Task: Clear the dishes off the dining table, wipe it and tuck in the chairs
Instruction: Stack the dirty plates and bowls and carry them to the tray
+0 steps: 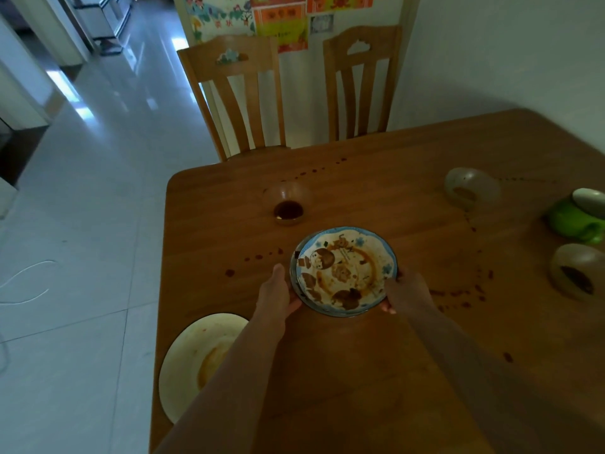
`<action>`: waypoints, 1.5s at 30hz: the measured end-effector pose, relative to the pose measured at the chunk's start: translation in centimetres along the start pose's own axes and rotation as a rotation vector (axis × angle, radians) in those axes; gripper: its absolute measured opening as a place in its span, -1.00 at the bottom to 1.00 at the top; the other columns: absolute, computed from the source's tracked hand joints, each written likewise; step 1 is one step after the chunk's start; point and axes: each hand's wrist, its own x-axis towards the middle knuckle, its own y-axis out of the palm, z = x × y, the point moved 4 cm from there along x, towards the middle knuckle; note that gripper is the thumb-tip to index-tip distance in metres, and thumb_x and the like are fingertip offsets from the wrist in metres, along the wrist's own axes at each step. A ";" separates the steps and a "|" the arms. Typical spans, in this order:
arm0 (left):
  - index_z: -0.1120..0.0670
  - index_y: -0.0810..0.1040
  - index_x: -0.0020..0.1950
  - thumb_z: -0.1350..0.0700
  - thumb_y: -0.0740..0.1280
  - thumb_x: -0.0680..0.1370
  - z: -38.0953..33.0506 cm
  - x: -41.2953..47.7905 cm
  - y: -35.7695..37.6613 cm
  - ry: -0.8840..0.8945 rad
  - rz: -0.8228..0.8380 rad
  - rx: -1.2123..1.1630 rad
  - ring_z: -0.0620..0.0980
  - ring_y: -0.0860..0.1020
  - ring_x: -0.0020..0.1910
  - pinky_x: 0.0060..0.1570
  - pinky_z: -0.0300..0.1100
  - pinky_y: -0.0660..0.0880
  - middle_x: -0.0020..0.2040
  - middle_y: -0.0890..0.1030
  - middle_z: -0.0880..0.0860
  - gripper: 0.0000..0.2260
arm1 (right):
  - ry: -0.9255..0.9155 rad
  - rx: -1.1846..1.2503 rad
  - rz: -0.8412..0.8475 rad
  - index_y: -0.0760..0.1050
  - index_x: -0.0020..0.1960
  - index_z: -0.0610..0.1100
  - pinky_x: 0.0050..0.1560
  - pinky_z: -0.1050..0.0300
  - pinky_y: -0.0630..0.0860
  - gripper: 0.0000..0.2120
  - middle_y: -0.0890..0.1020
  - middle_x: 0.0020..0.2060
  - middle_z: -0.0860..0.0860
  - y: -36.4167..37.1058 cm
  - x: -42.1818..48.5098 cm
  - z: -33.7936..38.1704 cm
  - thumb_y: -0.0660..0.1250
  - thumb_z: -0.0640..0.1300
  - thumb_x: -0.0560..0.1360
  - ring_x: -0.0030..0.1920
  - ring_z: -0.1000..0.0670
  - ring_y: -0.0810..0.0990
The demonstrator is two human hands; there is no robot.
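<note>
1. Patterned plate (343, 267) lies near the middle of the table (360, 388), seemingly stacked on another for carrying together.
2. Left hand (278, 296) and right hand (406, 290) clasp opposite rims, probably to keep it level.

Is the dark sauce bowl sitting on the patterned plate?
No, the sauce bowl stands on the table beyond the patterned plate, apart from it.
</note>
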 end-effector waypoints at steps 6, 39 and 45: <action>0.16 0.37 0.44 -0.06 0.08 0.69 -0.1 -0.2 0.0 0.002 0.021 -0.038 0.07 0.51 0.09 0.26 0.01 0.47 0.04 0.54 0.10 -0.58 | -0.004 0.004 -0.015 0.50 -0.04 -0.24 -0.32 0.02 0.60 -0.84 0.64 -0.35 -0.21 0.3 -0.1 -0.2 0.14 -0.29 0.59 -0.44 -0.06 0.59; 0.02 0.46 0.37 0.09 0.24 0.64 -4.2 -1.8 -4.8 0.388 0.206 0.603 -0.05 0.44 0.28 0.28 -0.13 0.36 0.18 0.47 -0.08 -0.70 | -0.082 -0.441 -0.195 0.12 0.42 -0.19 -0.09 -0.02 0.36 -0.58 0.51 -0.04 -0.11 1.4 -3.5 5.1 0.13 -0.10 0.63 -0.08 -0.16 0.47; -0.21 0.41 0.42 -0.17 0.36 0.51 -4.0 -0.6 -11.8 0.303 0.382 1.368 0.01 0.35 0.44 0.39 0.06 0.32 0.47 0.39 -0.09 -0.53 | -0.291 -0.220 -0.027 0.37 0.25 -0.14 -0.12 -0.07 0.52 -0.75 0.62 0.00 -0.12 7.5 -2.7 9.1 0.18 -0.07 0.62 -0.09 -0.13 0.59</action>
